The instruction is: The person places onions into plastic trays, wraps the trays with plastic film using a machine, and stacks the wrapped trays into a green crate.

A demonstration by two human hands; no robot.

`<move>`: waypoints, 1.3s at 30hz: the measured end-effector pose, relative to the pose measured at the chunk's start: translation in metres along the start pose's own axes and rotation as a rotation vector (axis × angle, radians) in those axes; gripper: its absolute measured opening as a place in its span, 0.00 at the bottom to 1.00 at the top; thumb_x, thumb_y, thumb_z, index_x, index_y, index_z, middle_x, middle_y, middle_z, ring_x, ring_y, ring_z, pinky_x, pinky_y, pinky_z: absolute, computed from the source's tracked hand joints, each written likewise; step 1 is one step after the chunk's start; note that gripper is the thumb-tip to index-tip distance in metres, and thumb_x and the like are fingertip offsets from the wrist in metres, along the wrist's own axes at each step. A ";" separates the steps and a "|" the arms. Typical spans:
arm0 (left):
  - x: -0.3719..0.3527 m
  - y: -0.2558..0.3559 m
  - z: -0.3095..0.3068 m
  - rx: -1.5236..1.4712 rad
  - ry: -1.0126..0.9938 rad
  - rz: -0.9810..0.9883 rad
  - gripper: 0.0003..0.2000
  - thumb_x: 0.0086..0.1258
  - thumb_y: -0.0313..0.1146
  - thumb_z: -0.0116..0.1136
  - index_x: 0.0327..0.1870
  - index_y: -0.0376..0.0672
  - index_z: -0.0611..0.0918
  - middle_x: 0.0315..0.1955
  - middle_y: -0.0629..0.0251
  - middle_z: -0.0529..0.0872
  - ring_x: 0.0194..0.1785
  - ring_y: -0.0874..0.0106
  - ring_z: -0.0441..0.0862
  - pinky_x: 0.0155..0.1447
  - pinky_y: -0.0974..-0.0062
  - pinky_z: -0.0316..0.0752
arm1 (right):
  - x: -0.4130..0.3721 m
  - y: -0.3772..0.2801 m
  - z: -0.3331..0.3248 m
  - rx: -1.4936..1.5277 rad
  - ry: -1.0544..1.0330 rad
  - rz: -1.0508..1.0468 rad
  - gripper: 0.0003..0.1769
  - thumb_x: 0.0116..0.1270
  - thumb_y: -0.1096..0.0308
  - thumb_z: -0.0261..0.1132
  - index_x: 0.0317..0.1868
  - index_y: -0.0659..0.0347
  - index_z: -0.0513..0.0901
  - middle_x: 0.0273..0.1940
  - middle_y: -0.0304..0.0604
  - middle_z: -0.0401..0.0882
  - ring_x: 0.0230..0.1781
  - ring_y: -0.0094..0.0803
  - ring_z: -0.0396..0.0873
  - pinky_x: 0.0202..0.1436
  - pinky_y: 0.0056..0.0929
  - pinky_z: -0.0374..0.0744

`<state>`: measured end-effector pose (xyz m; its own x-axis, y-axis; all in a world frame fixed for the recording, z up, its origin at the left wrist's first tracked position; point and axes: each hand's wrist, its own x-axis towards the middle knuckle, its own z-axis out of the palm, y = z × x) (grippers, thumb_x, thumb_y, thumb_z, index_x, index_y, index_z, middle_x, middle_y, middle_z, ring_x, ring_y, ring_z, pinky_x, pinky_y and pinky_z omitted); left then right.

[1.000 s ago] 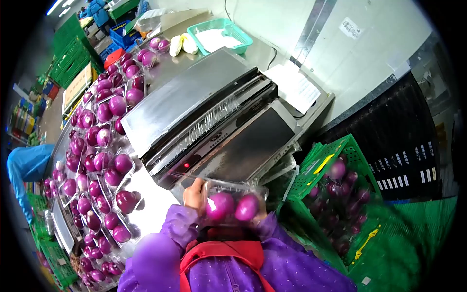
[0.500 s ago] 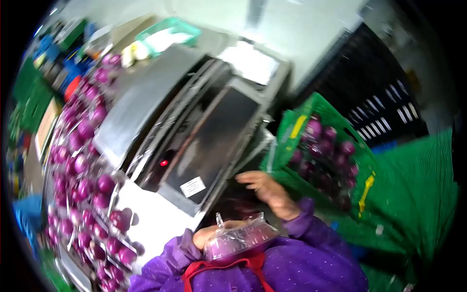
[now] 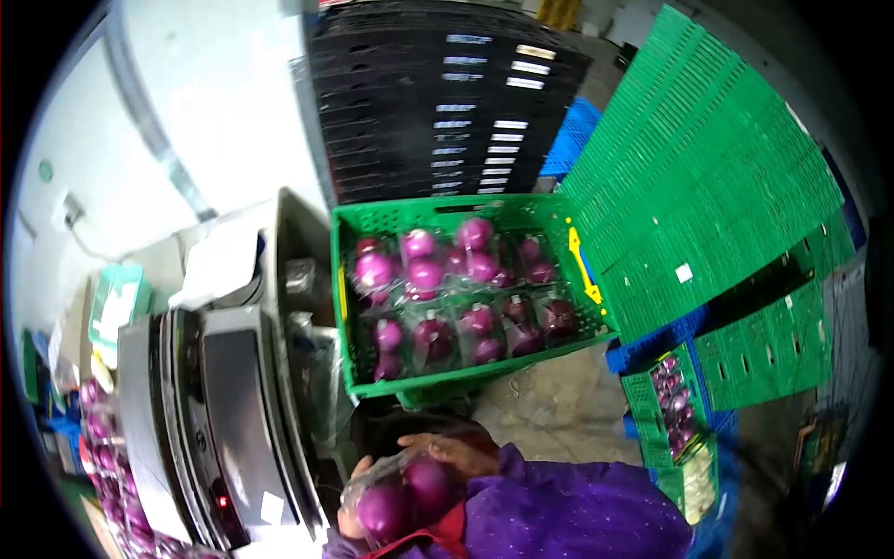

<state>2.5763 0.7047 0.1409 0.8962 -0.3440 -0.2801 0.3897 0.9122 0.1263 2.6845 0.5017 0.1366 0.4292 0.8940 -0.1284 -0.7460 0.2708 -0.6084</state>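
Observation:
In front of my chest is a clear plastic-wrapped pack of red onions (image 3: 384,511), with two round onions showing through the film. My left hand (image 3: 352,508) is closed round the left side of the pack, its fingers partly hidden. My right hand (image 3: 456,455) curls over the top right of the same pack. Just beyond my hands stands a green crate (image 3: 466,377) that contains several similar wrapped onion packs (image 3: 425,274) in rows. To the left is a wrapping machine (image 3: 237,410) with a dark flat plate and a small red light.
More wrapped onions (image 3: 107,466) lie left of the machine. A stack of black crates (image 3: 391,121) rises behind the green crate. Green crate panels (image 3: 698,186) lean at the right, above a smaller green crate (image 3: 643,410) with onions. A light green basket (image 3: 140,307) sits far left.
My view has swung right, bringing the green crate to the centre. My right hand, earlier reaching out with fingers extended, is now on the pack that my left hand was holding.

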 end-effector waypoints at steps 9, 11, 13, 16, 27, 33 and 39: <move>0.366 0.036 0.143 1.992 -0.208 0.790 0.18 0.66 0.33 0.52 0.56 0.41 0.73 0.55 0.55 0.74 0.61 0.58 0.69 0.65 0.61 0.60 | -0.076 -0.209 -0.142 -0.455 0.987 -0.684 0.28 0.74 0.52 0.44 0.65 0.62 0.60 0.62 0.46 0.64 0.60 0.37 0.66 0.63 0.34 0.66; 0.445 0.023 0.132 2.312 -0.279 0.929 0.19 0.65 0.36 0.53 0.57 0.45 0.73 0.59 0.58 0.71 0.64 0.59 0.66 0.67 0.56 0.56 | -0.071 -0.221 -0.196 -0.574 1.242 -0.701 0.28 0.73 0.52 0.44 0.65 0.62 0.61 0.64 0.47 0.63 0.61 0.37 0.65 0.65 0.33 0.64; 0.494 0.019 0.111 2.503 -0.198 0.875 0.21 0.65 0.39 0.53 0.59 0.48 0.72 0.63 0.61 0.67 0.68 0.61 0.61 0.68 0.53 0.52 | -0.061 -0.213 -0.282 -0.457 1.380 -0.679 0.29 0.73 0.51 0.45 0.65 0.62 0.61 0.64 0.47 0.62 0.62 0.38 0.65 0.65 0.33 0.63; 0.515 0.036 0.080 2.741 -0.178 0.626 0.31 0.60 0.46 0.57 0.66 0.55 0.64 0.69 0.63 0.56 0.72 0.63 0.52 0.70 0.51 0.48 | -0.040 -0.227 -0.319 -0.067 1.457 -0.635 0.31 0.70 0.44 0.47 0.65 0.57 0.63 0.62 0.43 0.64 0.59 0.36 0.67 0.61 0.31 0.66; 0.481 0.087 0.063 2.675 -0.077 0.557 0.36 0.55 0.44 0.64 0.67 0.60 0.62 0.69 0.62 0.56 0.70 0.61 0.58 0.68 0.48 0.52 | 0.046 -0.248 -0.286 0.195 1.467 -0.396 0.42 0.64 0.38 0.52 0.70 0.57 0.55 0.66 0.49 0.59 0.62 0.42 0.64 0.64 0.39 0.64; 0.498 0.047 0.113 2.663 -0.292 0.693 0.34 0.57 0.51 0.60 0.66 0.54 0.65 0.69 0.62 0.58 0.71 0.62 0.55 0.69 0.48 0.47 | 0.050 -0.216 -0.343 0.131 1.389 -0.589 0.41 0.64 0.40 0.54 0.68 0.59 0.58 0.66 0.50 0.57 0.60 0.42 0.65 0.57 0.37 0.71; 0.527 0.021 0.082 2.738 -0.301 0.672 0.33 0.58 0.57 0.55 0.64 0.53 0.67 0.67 0.65 0.61 0.69 0.68 0.59 0.71 0.51 0.42 | 0.022 -0.240 -0.312 0.046 1.395 -0.406 0.35 0.65 0.42 0.53 0.64 0.57 0.63 0.62 0.45 0.62 0.56 0.40 0.67 0.56 0.38 0.68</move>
<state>3.0745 0.5246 0.0741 0.8295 -0.5229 0.1965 -0.5553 -0.8100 0.1886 3.0317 0.3448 0.0361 0.7267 -0.3053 -0.6154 -0.4589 0.4509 -0.7656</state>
